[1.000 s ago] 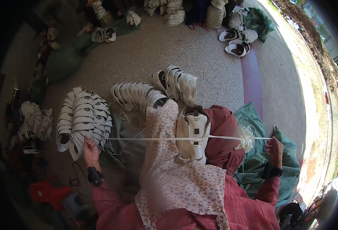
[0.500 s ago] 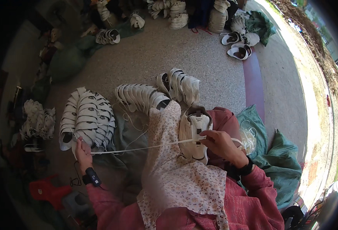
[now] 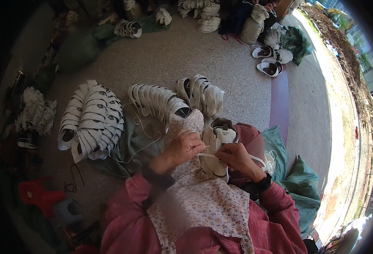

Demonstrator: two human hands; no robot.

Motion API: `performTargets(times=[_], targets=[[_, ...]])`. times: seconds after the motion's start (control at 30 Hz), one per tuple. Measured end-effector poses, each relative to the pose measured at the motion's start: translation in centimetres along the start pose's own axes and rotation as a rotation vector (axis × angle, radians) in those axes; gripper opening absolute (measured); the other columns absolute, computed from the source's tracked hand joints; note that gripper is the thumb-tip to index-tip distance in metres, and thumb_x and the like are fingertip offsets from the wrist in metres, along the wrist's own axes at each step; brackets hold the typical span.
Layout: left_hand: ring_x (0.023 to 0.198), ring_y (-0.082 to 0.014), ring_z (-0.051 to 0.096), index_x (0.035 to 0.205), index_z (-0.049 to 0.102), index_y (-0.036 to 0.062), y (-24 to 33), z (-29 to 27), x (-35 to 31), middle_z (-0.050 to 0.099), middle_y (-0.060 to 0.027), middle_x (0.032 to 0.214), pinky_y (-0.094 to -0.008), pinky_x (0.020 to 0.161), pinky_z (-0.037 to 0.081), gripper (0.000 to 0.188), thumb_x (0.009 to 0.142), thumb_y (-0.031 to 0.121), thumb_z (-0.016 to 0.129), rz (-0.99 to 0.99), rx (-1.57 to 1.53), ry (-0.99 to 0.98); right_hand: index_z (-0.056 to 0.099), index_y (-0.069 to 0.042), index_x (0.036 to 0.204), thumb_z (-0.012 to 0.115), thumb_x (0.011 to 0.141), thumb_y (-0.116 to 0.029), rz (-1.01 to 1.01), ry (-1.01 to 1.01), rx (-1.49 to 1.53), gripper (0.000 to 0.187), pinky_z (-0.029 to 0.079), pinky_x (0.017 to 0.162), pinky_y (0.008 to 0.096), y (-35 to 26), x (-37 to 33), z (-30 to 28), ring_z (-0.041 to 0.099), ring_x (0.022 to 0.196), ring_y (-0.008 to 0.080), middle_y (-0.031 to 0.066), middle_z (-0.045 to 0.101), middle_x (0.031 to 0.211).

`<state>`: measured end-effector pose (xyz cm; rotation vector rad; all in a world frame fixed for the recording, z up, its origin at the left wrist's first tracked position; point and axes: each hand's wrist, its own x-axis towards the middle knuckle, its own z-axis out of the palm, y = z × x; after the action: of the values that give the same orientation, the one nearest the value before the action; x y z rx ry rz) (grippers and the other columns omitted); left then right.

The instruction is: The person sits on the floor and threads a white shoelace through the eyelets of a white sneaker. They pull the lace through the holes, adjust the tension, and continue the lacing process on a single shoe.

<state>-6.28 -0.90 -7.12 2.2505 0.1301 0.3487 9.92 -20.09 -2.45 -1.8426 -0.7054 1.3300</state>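
A beige and white shoe upper (image 3: 209, 142) lies over my right thigh, its dark-lined opening pointing away from me. A flat white shoelace (image 3: 258, 159) crosses it and runs past my right hand toward a coil of laces beside my leg. My left hand (image 3: 182, 149) is closed in a pinch at the shoe's left side, with a short lace end sticking out from its fingertips. My right hand (image 3: 237, 158) pinches the lace over the shoe's front part, its fingers close to the left ones. Some of the lace between the hands is hidden by fingers.
Nested stacks of white shoe uppers (image 3: 95, 120) stand on the floor at left, with more (image 3: 157, 99) just ahead. The lace coil (image 3: 270, 163) rests by green sacking (image 3: 301, 182) at right. A red plastic object (image 3: 40, 195) lies lower left. More shoes (image 3: 270, 67) sit far right.
My left hand has come in from far left to the shoe, so the long stretched lace no longer spans the lap. My right hand stays over the shoe, still pinching the lace.
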Motion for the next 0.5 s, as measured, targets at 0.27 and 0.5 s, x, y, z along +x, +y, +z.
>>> performTargets(times=[0.27,0.5], targets=[[0.091,-0.0245,0.058,0.080,0.068,0.0094,0.3,2.8,0.0,0.058,-0.0042,0.082,-0.0410,0.095,0.036,0.014,0.087,0.021,0.065,0.060,0.121,-0.058,0.070,0.002,0.088,0.070,0.091,-0.017,-0.061,0.107,-0.063,0.019,0.043,0.042,0.0260,0.9,0.4,1.5,0.056,0.047,0.0075,0.0049,0.065,0.062],[0.090,-0.0267,0.057,0.075,0.063,0.0088,1.8,4.3,0.4,0.056,-0.0063,0.081,-0.0425,0.091,0.039,0.013,0.084,0.018,0.067,0.082,0.291,0.017,0.067,0.004,0.091,0.068,0.091,-0.013,-0.319,0.259,-0.418,0.017,0.047,0.045,0.0300,3.7,1.8,3.3,0.061,0.050,0.0115,0.0097,0.066,0.063]])
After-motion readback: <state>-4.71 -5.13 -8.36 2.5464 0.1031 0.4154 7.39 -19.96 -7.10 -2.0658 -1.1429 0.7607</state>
